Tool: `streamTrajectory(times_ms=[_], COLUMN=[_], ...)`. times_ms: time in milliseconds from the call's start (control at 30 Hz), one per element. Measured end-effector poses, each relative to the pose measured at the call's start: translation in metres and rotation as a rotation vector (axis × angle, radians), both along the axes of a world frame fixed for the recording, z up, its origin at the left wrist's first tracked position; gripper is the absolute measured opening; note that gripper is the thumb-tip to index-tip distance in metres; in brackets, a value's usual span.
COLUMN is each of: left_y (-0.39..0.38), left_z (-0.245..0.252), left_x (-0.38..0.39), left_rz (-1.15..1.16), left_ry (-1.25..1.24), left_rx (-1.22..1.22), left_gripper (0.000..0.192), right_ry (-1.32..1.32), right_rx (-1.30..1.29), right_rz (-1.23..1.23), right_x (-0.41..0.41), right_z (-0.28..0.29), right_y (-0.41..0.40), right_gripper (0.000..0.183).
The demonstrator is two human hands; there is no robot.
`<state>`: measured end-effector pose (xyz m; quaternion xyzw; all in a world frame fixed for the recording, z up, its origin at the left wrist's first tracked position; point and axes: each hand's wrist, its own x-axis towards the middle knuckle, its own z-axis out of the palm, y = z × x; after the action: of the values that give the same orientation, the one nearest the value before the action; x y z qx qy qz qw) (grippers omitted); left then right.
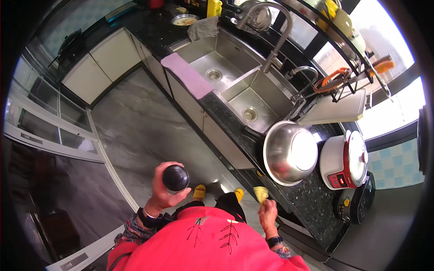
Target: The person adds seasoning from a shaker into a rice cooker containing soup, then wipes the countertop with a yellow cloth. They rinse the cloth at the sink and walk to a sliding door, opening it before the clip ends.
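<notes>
My left hand (162,191) is wrapped around a dark, round-topped container (176,178), seen from above; its lower body is hidden, so I cannot tell its exact kind. Between the fingers of my right hand (268,214) is a pale yellow, ridged cloth or sponge (260,194). That hand hangs beside the front edge of the black stone countertop (315,210). Nearest to it on the counter is a large steel basin (283,152), tipped with its shiny underside showing.
A white and red rice cooker (334,162) stands right of the basin. Beyond lies a double steel sink (234,91) with a tall faucet (288,25). A pink cloth (186,75) drapes over the counter's front edge. Overhead at right is a dish rack (339,40). Grey floor (142,118) spreads at left.
</notes>
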<state>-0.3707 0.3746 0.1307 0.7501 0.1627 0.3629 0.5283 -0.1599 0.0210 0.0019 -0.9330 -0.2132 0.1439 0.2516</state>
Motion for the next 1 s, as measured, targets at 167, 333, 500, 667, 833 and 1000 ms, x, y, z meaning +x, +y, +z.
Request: streamTrajectory(times_ms=[167,333,500,667,833,1000], left_y=[0.022,0.047,0.098,0.177,0.278,0.348], left_z=[-0.011,-0.019,-0.03,-0.033,-0.009,0.005], left_x=[-0.035,-0.048,-0.047,-0.01,0.056,0.118], left_rz=[0.154,0.265,0.369,0.407,0.295,0.283], left_ry=[-0.061,-0.058,-0.052,-0.111,-0.093,-0.122], left_rx=[-0.132,-0.125,-0.065,-0.138,-0.112,-0.234], left_gripper=[0.07,0.071,0.074,0.079,0.075,0.073], right_ry=[-0.145,-0.376,-0.507,-0.545,-0.159,-0.037], right_rx=[0.334,0.366,0.128,0.177,0.202,0.306], right_rz=[0.419,0.422,0.368,0.445,0.266,0.031], right_x=[0.018,0.062,0.083,0.101,0.137,0.189], right_z=[0.034,0.031,-0.021,-0.038,-0.013,0.014], right_y=[0.153,0.285,0.365,0.399,0.423,0.464], right_gripper=[0.024,0.03,0.029,0.032,0.027,0.029])
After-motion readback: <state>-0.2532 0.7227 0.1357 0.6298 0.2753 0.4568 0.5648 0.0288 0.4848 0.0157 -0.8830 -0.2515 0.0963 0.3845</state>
